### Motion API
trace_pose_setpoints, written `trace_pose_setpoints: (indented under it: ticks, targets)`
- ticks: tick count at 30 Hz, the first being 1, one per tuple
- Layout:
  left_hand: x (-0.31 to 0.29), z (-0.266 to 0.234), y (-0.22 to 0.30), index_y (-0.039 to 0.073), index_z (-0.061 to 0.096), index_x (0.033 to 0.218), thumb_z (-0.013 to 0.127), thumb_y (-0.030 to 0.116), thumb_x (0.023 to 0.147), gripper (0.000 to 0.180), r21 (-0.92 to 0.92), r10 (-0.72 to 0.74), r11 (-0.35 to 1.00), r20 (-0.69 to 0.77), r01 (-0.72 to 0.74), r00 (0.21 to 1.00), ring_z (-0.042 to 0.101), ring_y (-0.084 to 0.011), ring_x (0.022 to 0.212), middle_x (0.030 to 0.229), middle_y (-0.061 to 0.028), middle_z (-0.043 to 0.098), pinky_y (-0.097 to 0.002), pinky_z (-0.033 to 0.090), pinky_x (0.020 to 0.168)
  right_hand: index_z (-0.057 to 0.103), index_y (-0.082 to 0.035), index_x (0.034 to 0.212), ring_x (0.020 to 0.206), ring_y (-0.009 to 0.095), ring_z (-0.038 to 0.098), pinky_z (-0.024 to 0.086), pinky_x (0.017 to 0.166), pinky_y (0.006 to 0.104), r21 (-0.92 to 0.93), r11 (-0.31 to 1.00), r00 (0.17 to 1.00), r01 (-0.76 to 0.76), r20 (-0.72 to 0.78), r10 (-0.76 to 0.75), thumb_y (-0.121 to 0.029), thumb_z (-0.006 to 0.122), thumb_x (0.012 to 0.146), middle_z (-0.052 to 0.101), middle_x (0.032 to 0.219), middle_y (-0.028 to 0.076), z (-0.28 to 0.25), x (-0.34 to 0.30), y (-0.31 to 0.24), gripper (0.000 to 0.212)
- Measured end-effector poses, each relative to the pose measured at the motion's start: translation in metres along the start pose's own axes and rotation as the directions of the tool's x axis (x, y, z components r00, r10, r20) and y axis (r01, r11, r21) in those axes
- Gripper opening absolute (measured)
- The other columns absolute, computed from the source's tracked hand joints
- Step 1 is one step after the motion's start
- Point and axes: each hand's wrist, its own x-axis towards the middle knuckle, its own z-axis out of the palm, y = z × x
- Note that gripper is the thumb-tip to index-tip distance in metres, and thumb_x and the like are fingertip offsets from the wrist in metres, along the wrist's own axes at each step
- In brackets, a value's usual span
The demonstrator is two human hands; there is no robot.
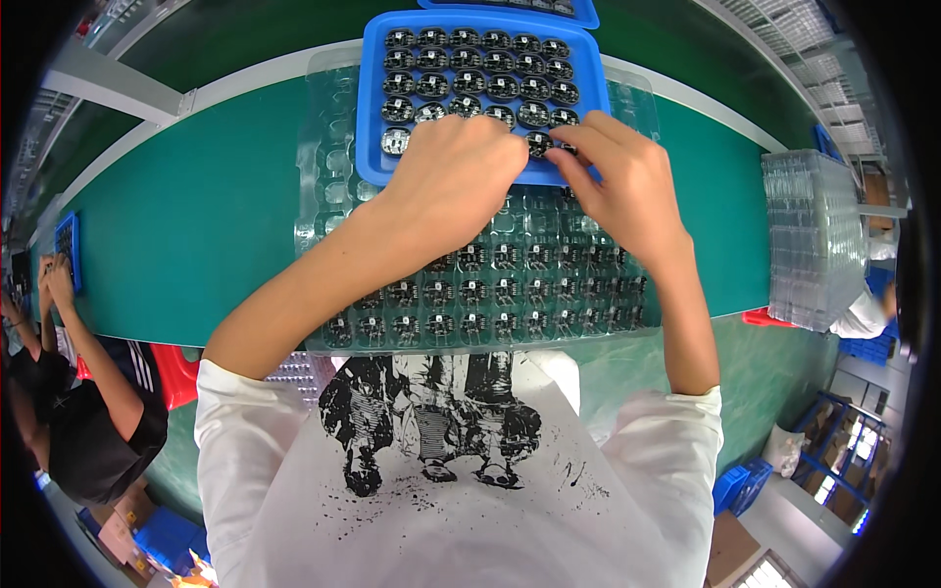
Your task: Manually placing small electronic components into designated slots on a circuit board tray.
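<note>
Several rows of round black electronic parts (470, 82), with silvery detail, fill a shallow blue tray (368, 108). My left hand (459, 167) lies over the tray's near edge, knuckles up and fingers curled under. What those fingers hold, if anything, is hidden. At the tray's near right corner, my right hand (625, 181) has thumb and forefinger closed around a small dark part (569, 148), only partly visible. Beneath both forearms is a clear plastic blister tray (319, 211). Small black parts (473, 291) sit in its nearer pockets.
The green tabletop (216, 211) extends to both sides. A tall stack of clear blister trays (812, 235) stands at the right. Another blue tray (549, 8) is beyond mine. At the far left, a co-worker's hands (57, 279) are beside a blue tray (71, 240).
</note>
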Motion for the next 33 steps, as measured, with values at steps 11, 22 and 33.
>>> trace_pose_setpoints:
  ticks: [11, 22, 33]
  targets:
    - [0.009, -0.007, -0.005, 0.000, 0.067, 0.074, 0.070, 0.001, 0.071, 0.004, 0.084, 0.061, 0.994, 0.069, -0.067, 0.996, 0.069, -0.0382, 0.073, 0.075, -0.0197, 0.067, -0.0464, 0.056, 0.064, 0.071, 0.001, 0.090, 0.055, 0.018, 0.053, 0.040, 0.051, 0.0315, 0.104, 0.979, 0.977, -0.177, 0.138, 0.162, 0.002, 0.071, 0.084, 0.060, 0.071, 0.009, -0.044, -0.032, 0.002, 0.007]
    - [-0.004, -0.061, -0.012, 0.001, 0.067, 0.093, 0.068, 0.013, 0.088, 0.013, -0.083, -0.079, 0.994, -0.055, 0.074, 0.995, 0.069, -0.0329, 0.075, 0.079, -0.0137, 0.067, -0.0435, 0.054, 0.068, 0.069, 0.001, 0.090, 0.058, 0.016, 0.052, 0.040, 0.052, 0.0295, 0.159, 0.946, 0.958, -0.282, -0.006, 0.287, 0.002, 0.075, 0.080, 0.060, 0.073, 0.009, -0.032, -0.043, 0.002, 0.011]
    - [-0.035, -0.057, -0.046, 0.007, 0.053, 0.131, 0.083, 0.020, 0.076, 0.064, 0.059, -0.014, 0.998, -0.188, 0.026, 0.982, 0.048, -0.0399, 0.127, 0.135, -0.0184, 0.050, -0.0479, 0.040, 0.106, 0.065, -0.002, 0.099, 0.084, 0.033, 0.063, 0.050, 0.068, 0.0431, -0.002, 0.983, 0.982, -0.181, 0.046, 0.181, -0.008, 0.083, 0.072, 0.062, 0.096, 0.011, -0.018, -0.009, 0.018, 0.033]
